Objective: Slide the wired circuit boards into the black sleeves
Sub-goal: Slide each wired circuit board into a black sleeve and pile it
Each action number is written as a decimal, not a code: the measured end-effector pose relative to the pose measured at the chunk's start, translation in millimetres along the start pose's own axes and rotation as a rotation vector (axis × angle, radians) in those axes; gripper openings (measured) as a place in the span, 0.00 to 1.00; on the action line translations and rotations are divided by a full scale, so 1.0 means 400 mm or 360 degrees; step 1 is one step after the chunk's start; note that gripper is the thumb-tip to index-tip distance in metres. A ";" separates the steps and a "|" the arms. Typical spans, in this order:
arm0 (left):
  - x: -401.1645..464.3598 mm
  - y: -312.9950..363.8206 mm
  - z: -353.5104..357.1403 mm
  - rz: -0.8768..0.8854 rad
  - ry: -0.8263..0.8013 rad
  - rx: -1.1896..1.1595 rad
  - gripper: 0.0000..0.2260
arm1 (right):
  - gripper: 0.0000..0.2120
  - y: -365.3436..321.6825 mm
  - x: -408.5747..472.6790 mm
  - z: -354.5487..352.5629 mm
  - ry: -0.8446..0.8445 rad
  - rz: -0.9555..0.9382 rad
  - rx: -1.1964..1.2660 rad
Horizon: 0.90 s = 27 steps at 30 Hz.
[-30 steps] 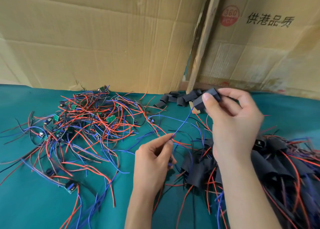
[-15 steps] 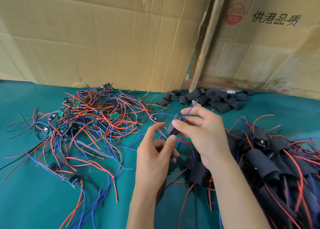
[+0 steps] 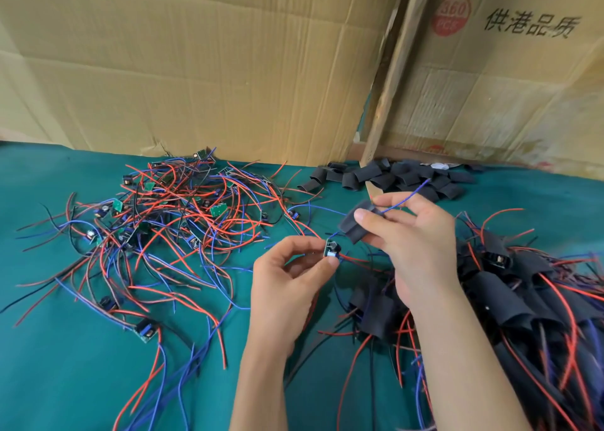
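Observation:
My left hand (image 3: pixel 287 287) pinches a small green circuit board (image 3: pixel 331 249) between thumb and fingertips, its red and blue wires trailing off. My right hand (image 3: pixel 411 234) holds a black sleeve (image 3: pixel 354 225) just up and to the right of the board. A blue wire (image 3: pixel 405 198) runs through the sleeve and sticks out past my right fingers. The board sits outside the sleeve, close below its lower opening.
A tangle of bare wired boards (image 3: pixel 170 221) lies on the green cloth (image 3: pixel 65 365) at left. Empty black sleeves (image 3: pixel 398 176) are heaped at the back. Sleeved boards (image 3: pixel 510 300) pile up at right. Cardboard boxes (image 3: pixel 228 71) wall off the back.
My right hand brought a sleeve from the back heap toward me and threaded the blue wire through it. My left hand moved along the wire and now pinches the board.

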<state>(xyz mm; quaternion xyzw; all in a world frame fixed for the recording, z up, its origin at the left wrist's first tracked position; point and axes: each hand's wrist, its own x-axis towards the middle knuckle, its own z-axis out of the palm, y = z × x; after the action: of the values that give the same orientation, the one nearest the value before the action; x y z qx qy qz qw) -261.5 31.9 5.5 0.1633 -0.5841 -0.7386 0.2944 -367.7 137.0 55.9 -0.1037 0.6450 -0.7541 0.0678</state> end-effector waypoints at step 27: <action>0.007 -0.007 0.005 0.0175 0.0297 0.0172 0.08 | 0.10 0.012 -0.016 0.014 -0.0347 0.0165 -0.0210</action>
<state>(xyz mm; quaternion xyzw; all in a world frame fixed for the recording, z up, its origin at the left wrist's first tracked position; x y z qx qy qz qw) -265.4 32.2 3.5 0.2147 -0.6011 -0.6704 0.3784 -360.2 132.4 51.5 -0.1559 0.6864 -0.6898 0.1694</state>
